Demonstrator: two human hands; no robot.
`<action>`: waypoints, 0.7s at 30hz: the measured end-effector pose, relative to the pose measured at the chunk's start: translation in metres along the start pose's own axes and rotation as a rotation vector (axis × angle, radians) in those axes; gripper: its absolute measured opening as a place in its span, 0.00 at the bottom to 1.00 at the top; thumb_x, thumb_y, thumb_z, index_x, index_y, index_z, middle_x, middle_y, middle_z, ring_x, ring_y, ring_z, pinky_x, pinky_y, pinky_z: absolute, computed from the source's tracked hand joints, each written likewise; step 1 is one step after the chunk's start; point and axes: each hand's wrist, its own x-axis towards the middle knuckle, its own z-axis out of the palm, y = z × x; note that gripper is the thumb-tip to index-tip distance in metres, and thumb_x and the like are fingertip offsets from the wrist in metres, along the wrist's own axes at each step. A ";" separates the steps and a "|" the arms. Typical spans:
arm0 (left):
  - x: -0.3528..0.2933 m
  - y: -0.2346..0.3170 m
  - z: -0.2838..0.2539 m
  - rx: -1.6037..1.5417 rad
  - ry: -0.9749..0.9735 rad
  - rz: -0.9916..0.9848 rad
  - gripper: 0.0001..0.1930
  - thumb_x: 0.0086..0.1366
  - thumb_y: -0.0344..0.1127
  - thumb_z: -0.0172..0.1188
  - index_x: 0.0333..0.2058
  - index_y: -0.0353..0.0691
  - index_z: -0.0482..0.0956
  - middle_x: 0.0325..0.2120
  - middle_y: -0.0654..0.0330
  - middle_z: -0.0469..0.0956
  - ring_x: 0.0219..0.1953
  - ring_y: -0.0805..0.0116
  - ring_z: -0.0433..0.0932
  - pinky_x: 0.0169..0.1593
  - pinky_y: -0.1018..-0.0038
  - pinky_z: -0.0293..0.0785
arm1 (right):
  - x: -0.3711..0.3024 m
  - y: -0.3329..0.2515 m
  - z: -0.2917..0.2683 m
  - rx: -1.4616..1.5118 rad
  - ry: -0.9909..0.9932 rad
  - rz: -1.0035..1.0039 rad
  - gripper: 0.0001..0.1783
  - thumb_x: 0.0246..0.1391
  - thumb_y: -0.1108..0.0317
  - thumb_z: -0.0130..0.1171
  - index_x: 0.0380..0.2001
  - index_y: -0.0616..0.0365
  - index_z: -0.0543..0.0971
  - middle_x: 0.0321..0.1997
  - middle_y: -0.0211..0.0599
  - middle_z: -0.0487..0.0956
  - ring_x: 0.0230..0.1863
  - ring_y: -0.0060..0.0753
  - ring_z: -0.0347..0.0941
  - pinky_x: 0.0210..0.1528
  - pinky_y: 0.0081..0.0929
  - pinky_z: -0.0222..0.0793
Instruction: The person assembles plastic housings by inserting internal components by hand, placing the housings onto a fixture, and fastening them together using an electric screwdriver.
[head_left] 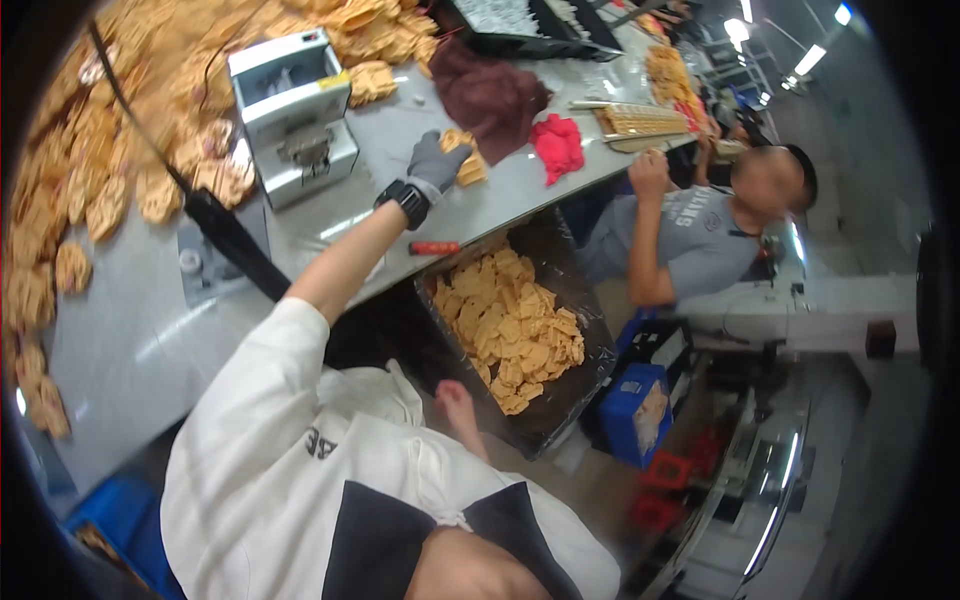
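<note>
White shirt (380,450); tan bundle (467,165) against gloved left hand (437,162), right hand (456,402) well away; hands apart, grip of both unclear.

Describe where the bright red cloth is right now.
In the head view, the bright red cloth lies on the table, above and right of centre, just right of the maroon cloth.

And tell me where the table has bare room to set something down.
Widest: the table at lower left, between the tan pieces and the black handle. A smaller strip runs along the front edge between the small red object and the red cloth. Crowded: top left, around the white machine.
</note>
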 end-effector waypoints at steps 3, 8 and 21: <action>-0.013 -0.015 -0.039 -0.065 0.031 0.149 0.40 0.49 0.54 0.62 0.54 0.31 0.61 0.51 0.41 0.64 0.54 0.50 0.65 0.53 0.62 0.64 | 0.036 -0.077 0.014 0.045 -0.118 -0.139 0.09 0.54 0.72 0.54 0.39 0.61 0.75 0.32 0.30 0.76 0.34 0.19 0.71 0.38 0.17 0.67; -0.199 0.029 -0.139 -0.625 -0.224 -0.023 0.22 0.59 0.31 0.57 0.52 0.32 0.63 0.44 0.52 0.70 0.40 0.68 0.75 0.46 0.76 0.72 | 0.052 -0.154 0.048 0.035 -0.201 -0.283 0.09 0.54 0.73 0.54 0.39 0.63 0.74 0.34 0.32 0.77 0.36 0.19 0.72 0.40 0.18 0.67; -0.222 -0.168 -0.366 0.154 1.094 0.014 0.19 0.61 0.30 0.54 0.51 0.32 0.65 0.46 0.53 0.69 0.50 0.64 0.68 0.55 0.72 0.64 | 0.020 -0.300 0.080 -0.199 0.080 -0.614 0.03 0.51 0.75 0.54 0.27 0.64 0.76 0.26 0.31 0.75 0.29 0.19 0.70 0.33 0.18 0.66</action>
